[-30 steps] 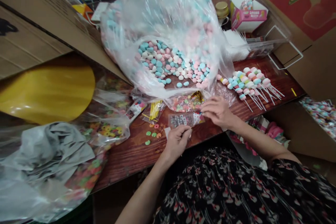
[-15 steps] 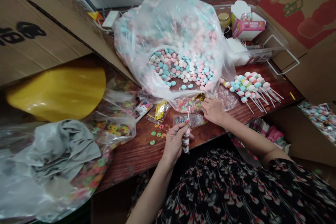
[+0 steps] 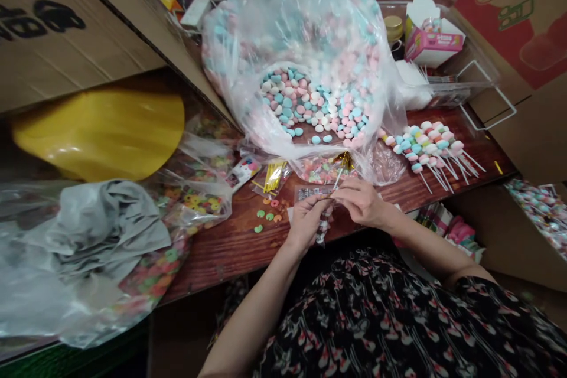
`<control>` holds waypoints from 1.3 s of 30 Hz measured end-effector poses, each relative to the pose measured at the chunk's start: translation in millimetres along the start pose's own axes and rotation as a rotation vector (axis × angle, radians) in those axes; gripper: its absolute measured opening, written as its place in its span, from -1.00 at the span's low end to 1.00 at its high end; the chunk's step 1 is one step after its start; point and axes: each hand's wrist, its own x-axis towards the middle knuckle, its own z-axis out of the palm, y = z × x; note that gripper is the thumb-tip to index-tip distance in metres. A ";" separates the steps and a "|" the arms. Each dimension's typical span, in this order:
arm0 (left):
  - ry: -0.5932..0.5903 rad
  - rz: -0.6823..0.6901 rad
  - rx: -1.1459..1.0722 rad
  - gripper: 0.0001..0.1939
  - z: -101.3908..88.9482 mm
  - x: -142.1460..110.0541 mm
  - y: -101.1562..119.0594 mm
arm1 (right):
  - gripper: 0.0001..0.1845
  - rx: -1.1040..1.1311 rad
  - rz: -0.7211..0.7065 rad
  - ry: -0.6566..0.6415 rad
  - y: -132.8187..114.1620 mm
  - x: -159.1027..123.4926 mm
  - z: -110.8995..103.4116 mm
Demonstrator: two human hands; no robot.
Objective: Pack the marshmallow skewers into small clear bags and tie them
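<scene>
My left hand [image 3: 306,220] is closed around a candy skewer [image 3: 322,231] in a clear wrapper, its white stick pointing up and away. My right hand [image 3: 358,199] meets it at the wrapper's neck, thumb and finger pinched on what looks like a thin gold twist tie, mostly hidden by the fingers. Just beyond the hands lies a bundle of gold twist ties [image 3: 345,159] on a clear bag of ring candies [image 3: 316,170]. A printed clear wrapper [image 3: 305,194] lies partly under my hands.
Behind stands a large open bag of pastel marshmallows [image 3: 301,29]. Finished-looking marshmallow skewers [image 3: 429,144] are piled at right, near a clear plastic tray [image 3: 472,91]. Loose ring candies [image 3: 260,214], yellow ties [image 3: 275,176] and a grey cloth [image 3: 106,230] are left. Cardboard boxes [image 3: 101,29] flank the table.
My right hand has come from the gold ties back to the wrapped skewer and now pinches at its neck. The skewer's stick leans more to the right. The camera view has shifted slightly.
</scene>
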 end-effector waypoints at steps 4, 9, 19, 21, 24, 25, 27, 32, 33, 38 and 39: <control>-0.022 0.047 0.049 -0.79 -0.4 -1.0 0.3 | -0.58 -0.066 -0.040 -0.043 1.3 -6.3 8.8; -0.047 0.069 0.069 -0.78 -7.1 -2.3 -6.0 | -0.50 -0.070 0.023 -0.129 5.0 -11.3 6.3; -0.017 0.030 0.092 -0.68 -4.0 -0.2 -6.8 | -0.40 -0.026 0.143 -0.152 2.7 -21.1 5.5; -0.015 0.042 0.089 -0.66 -2.8 -0.2 -5.3 | -0.40 0.048 0.230 -0.074 -2.6 -23.3 4.0; -0.011 0.051 0.072 -0.67 -0.8 0.0 -5.4 | -0.53 0.208 0.462 0.058 -10.5 -27.9 5.6; -0.010 0.051 0.067 -0.68 0.1 0.2 -6.1 | -0.63 0.264 0.538 0.080 -12.4 -29.3 7.2; -0.011 0.056 0.068 -0.69 2.1 0.3 -7.5 | -0.81 0.385 0.654 0.088 -14.1 -31.1 10.9; -0.054 0.052 0.101 -0.68 6.3 -3.9 -6.8 | -0.81 0.647 0.729 0.007 -5.1 -28.8 8.5; -0.088 0.033 0.106 -0.67 6.3 -5.4 -6.0 | -0.81 0.671 0.699 -0.044 -2.0 -27.7 5.2; -0.282 -0.146 0.099 -0.67 2.0 -12.1 -3.8 | -0.79 0.495 0.318 -0.346 5.9 -24.5 -15.0; -0.323 -0.186 0.100 -0.68 0.9 -13.0 -3.2 | -0.79 0.384 0.192 -0.360 5.3 -25.1 -18.2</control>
